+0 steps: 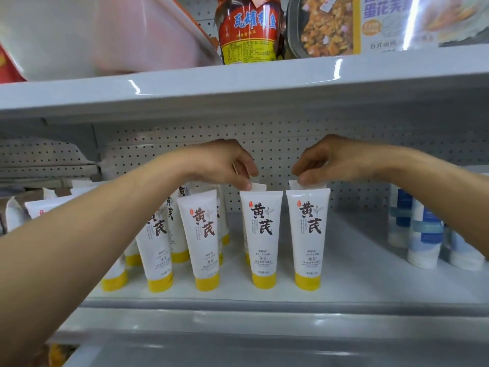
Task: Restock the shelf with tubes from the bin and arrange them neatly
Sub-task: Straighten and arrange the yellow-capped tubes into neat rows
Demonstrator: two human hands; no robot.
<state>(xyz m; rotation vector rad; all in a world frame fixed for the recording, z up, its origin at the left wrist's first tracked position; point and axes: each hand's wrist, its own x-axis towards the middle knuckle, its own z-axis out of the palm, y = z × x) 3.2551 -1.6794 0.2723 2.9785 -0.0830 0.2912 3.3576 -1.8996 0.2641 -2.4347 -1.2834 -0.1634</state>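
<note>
Head view: nearest, at 6 o'clock, the glossy grey lip of the shelf (264, 303) is seen. Its pale deck carries the tubes (260, 234) — soft white plastic, crimped flat at the top and narrowing to round yellow caps on which they are stood. Each is printed with two large black characters and a small red seal. Two are set upright side by side at the centre, close but apart; more are crowded toward 9 o'clock, some tilted, in uneven rows.

Just above the central pair, the left hand (225, 162) is held with fingers curled downward, thumb and forefinger closed in a narrow pinch on the white crimped edge of the left rear tube (258, 186). The right hand (325, 161) is closed the same way on the crimp of the right rear tube (293, 184).

At 3 o'clock, blue-and-white tubes (423, 234) are stood on white caps. Farther back, a perforated grey panel (291, 133) is seen. At 12 o'clock, an upper shelf (238, 83) carries a shiny red pouch (248, 27).
</note>
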